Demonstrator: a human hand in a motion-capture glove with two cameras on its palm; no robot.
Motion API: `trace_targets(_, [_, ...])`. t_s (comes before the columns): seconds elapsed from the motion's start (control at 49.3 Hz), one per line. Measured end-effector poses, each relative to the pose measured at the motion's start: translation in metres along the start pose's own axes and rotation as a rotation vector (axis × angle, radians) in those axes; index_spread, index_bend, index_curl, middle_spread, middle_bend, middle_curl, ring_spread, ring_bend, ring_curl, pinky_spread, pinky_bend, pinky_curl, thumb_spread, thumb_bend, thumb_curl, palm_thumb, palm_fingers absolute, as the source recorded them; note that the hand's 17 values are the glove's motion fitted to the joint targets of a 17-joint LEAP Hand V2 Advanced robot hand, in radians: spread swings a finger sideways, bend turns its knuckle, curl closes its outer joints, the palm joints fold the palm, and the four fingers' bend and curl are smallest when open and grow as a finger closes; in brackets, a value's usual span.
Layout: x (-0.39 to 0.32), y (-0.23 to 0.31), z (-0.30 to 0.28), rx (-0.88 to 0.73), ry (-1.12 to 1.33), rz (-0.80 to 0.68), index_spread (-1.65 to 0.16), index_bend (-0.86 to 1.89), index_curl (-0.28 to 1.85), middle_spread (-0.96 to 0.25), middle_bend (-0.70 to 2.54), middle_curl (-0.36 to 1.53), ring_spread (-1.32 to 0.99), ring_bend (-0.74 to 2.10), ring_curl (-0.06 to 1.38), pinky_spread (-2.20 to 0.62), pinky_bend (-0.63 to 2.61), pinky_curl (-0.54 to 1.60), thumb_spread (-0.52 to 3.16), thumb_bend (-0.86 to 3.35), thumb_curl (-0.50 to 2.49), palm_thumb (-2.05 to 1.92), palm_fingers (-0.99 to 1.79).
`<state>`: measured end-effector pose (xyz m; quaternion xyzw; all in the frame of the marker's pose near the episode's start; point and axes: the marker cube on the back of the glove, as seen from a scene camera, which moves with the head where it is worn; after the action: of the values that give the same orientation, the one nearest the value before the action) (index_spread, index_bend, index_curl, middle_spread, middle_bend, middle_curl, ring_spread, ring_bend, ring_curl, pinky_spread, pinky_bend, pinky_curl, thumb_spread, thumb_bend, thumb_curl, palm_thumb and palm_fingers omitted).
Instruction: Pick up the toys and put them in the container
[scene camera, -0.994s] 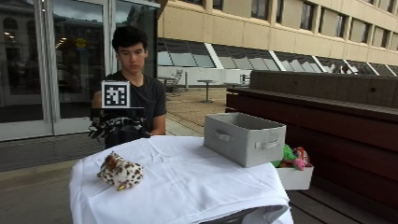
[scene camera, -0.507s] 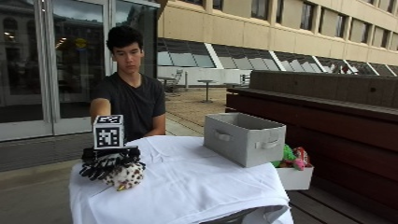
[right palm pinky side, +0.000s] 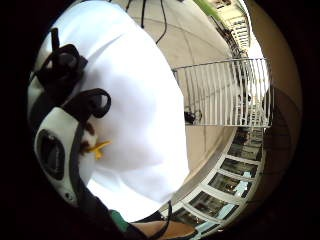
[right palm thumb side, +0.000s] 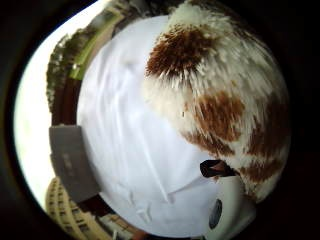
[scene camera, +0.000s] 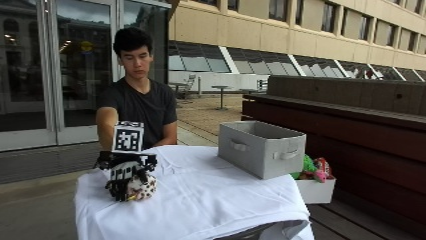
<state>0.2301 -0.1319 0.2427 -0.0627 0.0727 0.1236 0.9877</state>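
Plush toy judged light, soft and squashy, not fragile, fur unlikely to slip; best taken around the rounded body from above. It is seen as a small stuffed animal with shaggy white fur and brown patches, a yellow bit showing in the little finger side palm view. It is placed on the white-clothed bench, near the person's edge, well apart from the grey fabric container. Right hand is draped over the toy, fingers curled down around it
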Motion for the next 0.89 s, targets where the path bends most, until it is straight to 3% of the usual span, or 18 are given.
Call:
trace_targets(0.122, [0.002, -0.002, -0.007, 0.037, 0.040, 0.006, -0.35, -0.04, -0.04, -0.18, 1.29, 0.64, -0.34, 1.39, 0.54, -0.41, 1.30, 0.36, 0.60, 0.52, 0.67, 1.09, 0.71])
trace_targets(0.284, [0.013, -0.007, -0.003, -0.069, -0.059, 0.072, -0.38, 0.09, -0.01, -0.25, 1.26, 0.59, -0.35, 1.38, 0.50, -0.43, 1.08, 0.32, 0.21, 0.53, 0.73, 1.08, 0.86])
trace_targets(0.406, [0.021, -0.002, 0.002, -0.154, -0.144, 0.106, -0.38, 0.16, 0.01, -0.24, 1.14, 0.52, -0.31, 1.29, 0.45, -0.49, 1.03, 0.31, 0.37, 0.79, 0.82, 1.18, 1.08])
trace_targets(0.446, [0.022, -0.002, 0.000, -0.166, -0.160, 0.115, -0.37, 0.18, 0.02, -0.22, 1.10, 0.51, -0.26, 1.25, 0.45, -0.49, 0.99, 0.31, 0.43, 0.85, 0.84, 1.18, 1.11])
trace_targets(0.548, [0.022, 0.004, -0.008, -0.168, -0.169, 0.109, -0.35, 0.30, 0.07, -0.04, 1.01, 0.48, -0.17, 1.20, 0.43, -0.51, 0.90, 0.30, 0.54, 0.94, 0.86, 1.10, 1.19])
trace_targets(0.649, [0.015, 0.009, -0.024, -0.158, -0.182, 0.097, -0.34, 0.33, 0.09, 0.02, 1.00, 0.47, -0.22, 1.23, 0.43, -0.52, 0.81, 0.29, 0.47, 0.81, 0.85, 0.91, 1.20])
trace_targets(0.71, [0.009, 0.014, -0.037, -0.154, -0.178, 0.080, -0.33, 0.36, 0.11, -0.10, 0.98, 0.47, -0.28, 1.21, 0.43, -0.49, 0.82, 0.30, 0.40, 0.64, 0.82, 0.73, 1.16])
trace_targets(0.892, [-0.026, 0.019, -0.104, -0.046, -0.186, 0.044, -0.35, 0.23, 0.09, -0.24, 0.93, 0.48, -0.36, 1.21, 0.44, -0.48, 0.87, 0.34, 0.35, 0.50, 0.83, 0.60, 1.07])
